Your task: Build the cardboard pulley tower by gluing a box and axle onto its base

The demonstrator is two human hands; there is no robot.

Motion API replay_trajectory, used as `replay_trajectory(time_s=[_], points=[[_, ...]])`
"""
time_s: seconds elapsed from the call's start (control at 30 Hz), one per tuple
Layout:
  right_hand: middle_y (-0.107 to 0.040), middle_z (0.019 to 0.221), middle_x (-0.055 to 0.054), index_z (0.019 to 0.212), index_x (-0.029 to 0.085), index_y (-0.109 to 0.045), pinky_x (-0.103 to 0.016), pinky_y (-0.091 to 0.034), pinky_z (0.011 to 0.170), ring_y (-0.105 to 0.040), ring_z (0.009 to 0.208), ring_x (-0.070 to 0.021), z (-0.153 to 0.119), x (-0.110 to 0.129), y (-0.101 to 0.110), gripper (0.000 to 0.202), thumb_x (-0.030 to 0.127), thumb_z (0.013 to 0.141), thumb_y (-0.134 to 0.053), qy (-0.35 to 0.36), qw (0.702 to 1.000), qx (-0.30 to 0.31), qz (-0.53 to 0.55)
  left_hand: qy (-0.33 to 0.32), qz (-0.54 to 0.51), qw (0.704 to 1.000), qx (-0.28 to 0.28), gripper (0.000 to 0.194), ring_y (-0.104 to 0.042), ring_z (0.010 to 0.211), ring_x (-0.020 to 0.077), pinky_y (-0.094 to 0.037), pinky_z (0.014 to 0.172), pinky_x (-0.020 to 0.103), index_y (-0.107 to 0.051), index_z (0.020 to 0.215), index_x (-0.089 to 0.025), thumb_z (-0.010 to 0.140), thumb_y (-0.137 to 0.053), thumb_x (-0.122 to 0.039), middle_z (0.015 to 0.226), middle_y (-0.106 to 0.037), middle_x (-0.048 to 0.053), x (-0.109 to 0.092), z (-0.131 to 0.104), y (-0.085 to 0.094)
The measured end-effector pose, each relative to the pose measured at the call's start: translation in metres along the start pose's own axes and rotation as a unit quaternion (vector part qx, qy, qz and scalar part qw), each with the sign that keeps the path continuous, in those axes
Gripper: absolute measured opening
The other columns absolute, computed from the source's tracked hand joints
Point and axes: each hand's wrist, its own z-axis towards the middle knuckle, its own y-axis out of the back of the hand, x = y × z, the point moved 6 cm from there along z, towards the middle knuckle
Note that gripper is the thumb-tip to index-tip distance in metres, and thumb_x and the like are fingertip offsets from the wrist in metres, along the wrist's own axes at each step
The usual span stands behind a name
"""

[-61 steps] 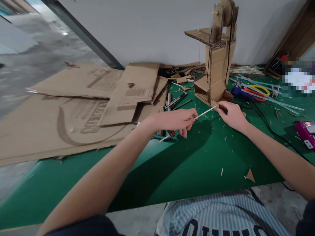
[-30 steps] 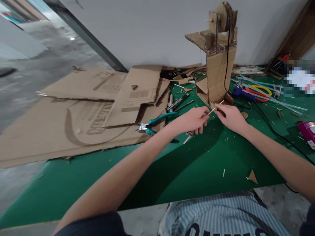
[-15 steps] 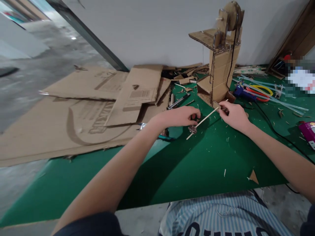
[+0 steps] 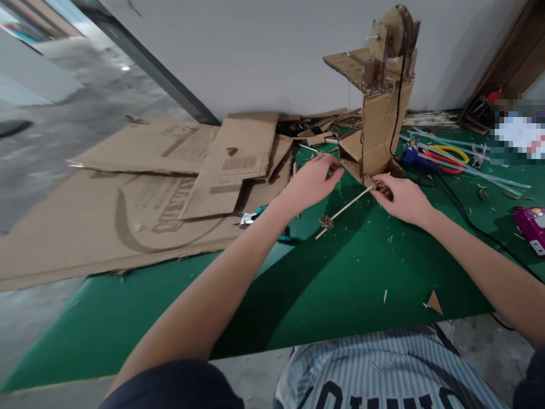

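Observation:
A thin wooden stick (image 4: 349, 203) slants over the green table in front of a cardboard tower (image 4: 385, 125). My right hand (image 4: 400, 196) is closed around its upper end, close to the tower's base. Near the stick's lower end sits a small, dark, ridged roll (image 4: 326, 222). My left hand (image 4: 315, 180) is off the stick, beside the left corner of the tower's base. Its fingers are bent, with a gap between thumb and forefinger, and nothing visible in them. On top of the tower stands a round cardboard wheel (image 4: 400, 31), from which a black cord (image 4: 399, 108) hangs.
Large cardboard sheets (image 4: 140, 199) cover the table's left side. Teal-handled pliers (image 4: 255, 215) lie under my left forearm. At right are a blue glue gun (image 4: 419, 159), clear glue sticks (image 4: 498, 176), yellow-handled pliers (image 4: 453, 152) and a purple power strip (image 4: 530, 224).
My left hand has moved away from the roll, up and left towards the tower's base. My right hand stays on the stick, whose lower end has shifted slightly left.

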Motion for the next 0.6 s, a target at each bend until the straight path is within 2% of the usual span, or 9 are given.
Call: replay_trajectory(time_s=[0.07,0.1,0.17,0.23,0.3,0.37,0.43,0.5,0.6], points=[[-0.08,0.095,-0.006,0.116,0.021,-0.071,-0.035,-0.052,0.074,-0.072,0.08,-0.0216,0.001,0.001,0.021,0.029,0.029,0.095,-0.051,0.042,0.999,-0.018,0.003,-0.039,-0.094,0.99,0.103,0.047,-0.068,0.11,0.0264,-0.052,0.093,0.035,-0.063,0.127,-0.016,0.101,-0.048,-0.053,0.122,-0.073,0.012,-0.019,-0.006,-0.007],[-0.079,0.089,-0.006,0.11,0.02,-0.072,-0.035,-0.051,0.072,-0.07,0.074,-0.0201,0.002,0.001,0.034,0.029,0.025,0.095,-0.048,0.059,0.998,-0.032,-0.004,-0.044,-0.102,0.984,0.137,0.053,-0.069,0.108,0.0263,-0.053,0.09,0.033,-0.061,0.13,-0.017,0.096,-0.056,-0.057,0.12,-0.074,0.011,-0.026,-0.009,-0.01],[-0.075,0.08,-0.005,0.107,0.02,-0.073,-0.035,-0.05,0.068,-0.066,0.066,-0.019,0.002,-0.007,0.068,0.03,0.025,0.093,-0.047,0.044,0.995,-0.089,-0.018,-0.041,-0.07,0.984,0.159,0.05,-0.07,0.102,0.027,-0.051,0.083,0.033,-0.06,0.13,-0.016,0.094,-0.061,-0.051,0.116,-0.075,0.012,-0.037,-0.014,-0.014],[-0.074,0.082,-0.005,0.107,0.022,-0.073,-0.036,-0.05,0.07,-0.066,0.07,-0.0203,0.001,-0.018,0.089,0.029,0.024,0.089,-0.05,0.022,0.996,-0.077,-0.035,-0.046,-0.046,0.987,0.15,0.035,-0.07,0.096,0.0261,-0.049,0.077,0.033,-0.064,0.122,-0.016,0.098,-0.054,-0.039,0.108,-0.077,0.011,-0.043,-0.015,-0.018],[-0.076,0.091,-0.007,0.107,0.023,-0.074,-0.038,-0.05,0.071,-0.067,0.075,-0.0226,-0.002,-0.031,0.089,0.027,0.028,0.086,-0.058,0.016,0.996,0.016,-0.082,-0.055,-0.052,0.988,0.134,0.028,-0.07,0.091,0.0241,-0.046,0.072,0.032,-0.068,0.112,-0.017,0.099,-0.048,-0.031,0.102,-0.078,0.01,-0.044,-0.013,-0.022],[-0.076,0.105,-0.009,0.109,0.024,-0.076,-0.039,-0.052,0.075,-0.069,0.086,-0.0258,-0.01,-0.045,0.076,0.031,0.036,0.082,-0.066,0.029,0.986,0.12,-0.107,-0.059,-0.059,0.989,0.12,0.026,-0.068,0.085,0.022,-0.043,0.069,0.031,-0.069,0.106,-0.017,0.097,-0.048,-0.029,0.098,-0.077,0.009,-0.041,-0.011,-0.026],[-0.073,0.114,-0.01,0.112,0.024,-0.076,-0.039,-0.053,0.077,-0.069,0.092,-0.0268,-0.019,-0.056,0.062,0.035,0.041,0.081,-0.07,0.034,0.977,0.184,-0.102,-0.059,-0.053,0.991,0.108,0.025,-0.066,0.082,0.0206,-0.041,0.068,0.03,-0.069,0.103,-0.017,0.095,-0.049,-0.028,0.094,-0.076,0.008,-0.036,-0.009,-0.027],[-0.071,0.113,-0.01,0.109,0.024,-0.077,-0.039,-0.053,0.078,-0.068,0.092,-0.0253,-0.025,-0.062,0.05,0.03,0.04,0.086,-0.066,0.029,0.973,0.211,-0.086,-0.059,-0.043,0.992,0.102,0.024,-0.064,0.08,0.0199,-0.04,0.067,0.03,-0.069,0.101,-0.018,0.095,-0.048,-0.028,0.093,-0.075,0.008,-0.033,-0.008,-0.026],[-0.07,0.108,-0.01,0.099,0.024,-0.078,-0.04,-0.052,0.082,-0.066,0.095,-0.0249,-0.025,-0.062,0.044,0.024,0.037,0.093,-0.059,0.035,0.979,0.188,-0.07,-0.051,-0.033,0.992,0.114,0.025,-0.062,0.075,0.019,-0.037,0.063,0.03,-0.069,0.101,-0.018,0.097,-0.047,-0.029,0.09,-0.074,0.007,-0.033,-0.01,-0.022]])
